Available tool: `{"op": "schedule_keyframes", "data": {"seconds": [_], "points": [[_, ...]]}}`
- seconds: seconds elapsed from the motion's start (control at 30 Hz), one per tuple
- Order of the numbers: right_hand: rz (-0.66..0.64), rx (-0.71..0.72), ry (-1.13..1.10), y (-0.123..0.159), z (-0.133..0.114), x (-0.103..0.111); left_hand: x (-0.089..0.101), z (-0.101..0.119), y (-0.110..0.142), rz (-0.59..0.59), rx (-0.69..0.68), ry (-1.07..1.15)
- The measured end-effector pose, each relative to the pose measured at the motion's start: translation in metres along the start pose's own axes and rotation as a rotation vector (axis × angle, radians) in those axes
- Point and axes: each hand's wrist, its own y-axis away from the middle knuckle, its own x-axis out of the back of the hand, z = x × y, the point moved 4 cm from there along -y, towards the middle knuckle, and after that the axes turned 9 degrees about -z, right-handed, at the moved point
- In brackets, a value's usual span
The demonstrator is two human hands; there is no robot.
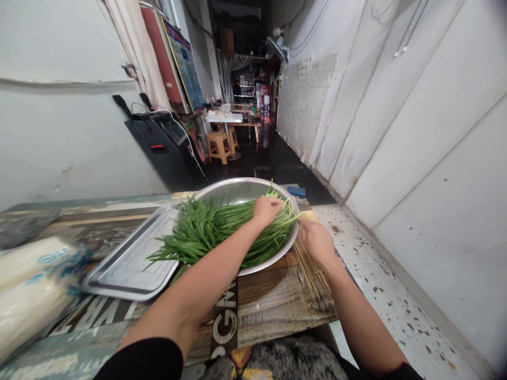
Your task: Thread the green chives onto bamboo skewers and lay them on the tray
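Observation:
Long green garlic chives [222, 224] lie in a wide metal bowl [237, 183], their leafy ends hanging over its left rim and their pale cut ends toward the right. My left hand [267, 209] is closed among the pale stem ends, fingers pinched on chives. Just outside the bowl's right rim is my right hand [317, 240], its fingers curled closed beside a few stem tips. What it grips is hidden. Thin bamboo skewers [311, 272] lie on the table beneath and beside my right hand.
A shallow metal tray [137, 256] touches the bowl's left side. Farther left lie plastic-wrapped white packs [35, 290]. A small blue box [296, 191] sits behind the bowl. The table's [273, 306] right edge runs by my right forearm. Stools [217, 146] stand farther back.

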Motion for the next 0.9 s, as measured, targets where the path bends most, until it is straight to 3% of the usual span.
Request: {"op": "schedule_keyframes", "data": {"seconds": [0.33, 0.5, 0.57, 0.7, 0.9], "points": [[-0.027, -0.04, 0.025, -0.002, 0.001, 0.0, 0.0, 0.01, 0.006, -0.065, -0.022, -0.062], [0.002, -0.021, -0.031, -0.005, -0.002, 0.001, -0.005, 0.023, 0.008, -0.316, -0.151, -0.125], [0.014, -0.013, -0.046, -0.005, -0.003, 0.0, -0.001, 0.024, 0.007, -0.351, -0.176, -0.211], [0.032, -0.012, -0.036, -0.004, -0.002, -0.003, 0.008, 0.022, 0.005, -0.287, -0.146, -0.515], [0.047, 0.001, -0.027, -0.003, 0.0, -0.005, -0.003, 0.022, 0.008, -0.322, -0.185, -0.796]]}}
